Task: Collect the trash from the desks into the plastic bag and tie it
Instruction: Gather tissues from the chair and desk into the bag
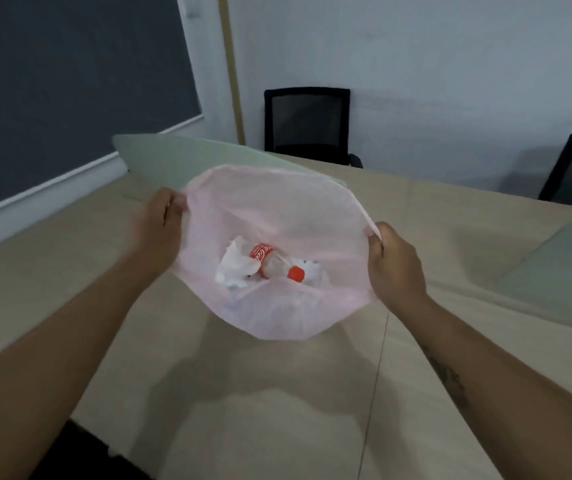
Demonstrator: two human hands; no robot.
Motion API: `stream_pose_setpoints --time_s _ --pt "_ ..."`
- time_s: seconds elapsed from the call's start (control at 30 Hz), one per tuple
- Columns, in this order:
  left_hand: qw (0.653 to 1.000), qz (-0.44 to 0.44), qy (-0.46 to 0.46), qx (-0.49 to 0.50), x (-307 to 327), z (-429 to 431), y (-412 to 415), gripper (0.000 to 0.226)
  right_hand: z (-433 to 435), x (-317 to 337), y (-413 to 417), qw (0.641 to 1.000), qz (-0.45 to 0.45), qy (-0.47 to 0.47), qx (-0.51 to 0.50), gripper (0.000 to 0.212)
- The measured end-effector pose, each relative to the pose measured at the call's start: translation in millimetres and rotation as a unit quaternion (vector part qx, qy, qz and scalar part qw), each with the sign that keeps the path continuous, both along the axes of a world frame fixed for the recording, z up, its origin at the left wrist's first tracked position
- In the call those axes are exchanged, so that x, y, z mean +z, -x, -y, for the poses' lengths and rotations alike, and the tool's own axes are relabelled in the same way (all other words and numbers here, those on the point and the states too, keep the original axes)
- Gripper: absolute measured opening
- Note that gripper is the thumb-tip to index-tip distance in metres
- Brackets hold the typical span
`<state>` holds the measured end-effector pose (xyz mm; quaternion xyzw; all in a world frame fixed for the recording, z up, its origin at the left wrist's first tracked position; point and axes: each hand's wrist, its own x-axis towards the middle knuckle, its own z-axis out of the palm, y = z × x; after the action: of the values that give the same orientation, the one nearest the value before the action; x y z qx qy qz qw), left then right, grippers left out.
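While both hands hold the pink plastic bag [277, 209] wide open above the desk [277, 393], the collecting step looks finished or nearly so, and the tying step is about to begin. The left hand [160, 220] pinches the rim at its fingertips, fingers curled over the thin film, and the right hand [393, 261] grips the opposite rim in a closed fist, thumb on top. Between the two hands the mouth of the bag stretches into a broad oval. Below and inward of both hands, at the bottom of the bag, lie a clear bottle [274, 263] with a red label and red cap, a crumpled white tissue [234, 268] on the side of the left hand, and some further pale scraps on the side of the right hand, too blurred to name. No loose trash shows on the desk surface near either hand, though only part of it is in view. Judging from this, the next move calls for bringing the two hands together so the rim gathers into a neck, then twisting or knotting that slack film while the contents stay low in the bag. Two black chairs [307, 123] stand well beyond the hands.
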<state>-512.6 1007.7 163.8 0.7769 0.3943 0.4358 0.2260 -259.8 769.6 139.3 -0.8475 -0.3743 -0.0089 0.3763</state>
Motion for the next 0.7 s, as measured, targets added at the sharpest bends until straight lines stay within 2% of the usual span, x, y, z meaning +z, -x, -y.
stream_pose_setpoints --time_s 0.17,0.23,0.3,0.37,0.4,0.5,0.57,0.7 --pt "0.991 -0.069 0.111 0.039 -41 56 75 0.017 -7 -50 60 0.986 -0.005 0.048 0.157 0.026" --pt "0.975 -0.138 0.168 0.038 -52 88 104 0.013 -4 -72 82 0.976 0.014 0.048 0.213 0.026" --pt "0.95 -0.222 0.209 0.068 -59 121 135 0.043 -1 -90 102 0.967 0.013 0.04 0.252 0.024" --pt "0.921 -0.295 0.215 0.138 -65 150 173 0.058 0 -104 120 0.959 0.002 0.049 0.277 0.029" --pt "0.897 -0.349 0.209 0.174 -66 163 192 0.061 0 -110 129 0.957 -0.001 0.057 0.285 0.032" --pt "0.794 -0.51 0.211 0.255 -63 190 233 0.066 -4 -124 151 0.947 0.006 0.083 0.311 0.04" --pt "0.753 -0.557 0.207 0.284 -60 194 242 0.07 -7 -127 167 0.941 0.02 0.09 0.327 0.041" --pt "0.678 -0.633 0.245 0.283 -61 192 258 0.074 -16 -130 203 0.931 0.042 0.104 0.346 0.044"
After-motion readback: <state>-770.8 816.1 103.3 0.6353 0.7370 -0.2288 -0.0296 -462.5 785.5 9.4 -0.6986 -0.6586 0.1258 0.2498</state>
